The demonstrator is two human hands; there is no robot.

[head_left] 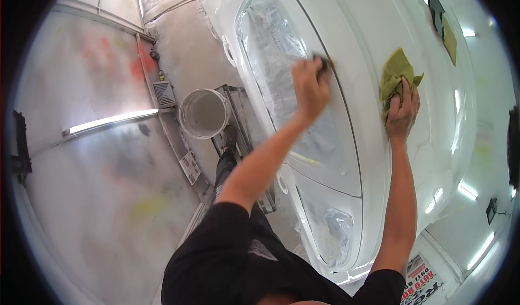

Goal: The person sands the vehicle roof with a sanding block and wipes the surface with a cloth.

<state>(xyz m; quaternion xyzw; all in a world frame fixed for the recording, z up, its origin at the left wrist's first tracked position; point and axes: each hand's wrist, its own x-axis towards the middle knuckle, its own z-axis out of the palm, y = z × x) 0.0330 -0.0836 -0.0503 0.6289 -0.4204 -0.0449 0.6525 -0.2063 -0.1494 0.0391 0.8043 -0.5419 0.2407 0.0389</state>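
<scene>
The left hand [311, 88] is closed around a small dark block [323, 64] at the white car [374, 142], beside the seam that runs along the plastic-covered window [281, 50]. Blur makes the block's direction hard to judge, though its long side seems to slant down to the right. The right hand [402, 112] holds a green cloth [397, 69] bunched beneath its fingers on the car's body; the cloth is longest up and down the view, its loose corner pointing away from the person.
</scene>
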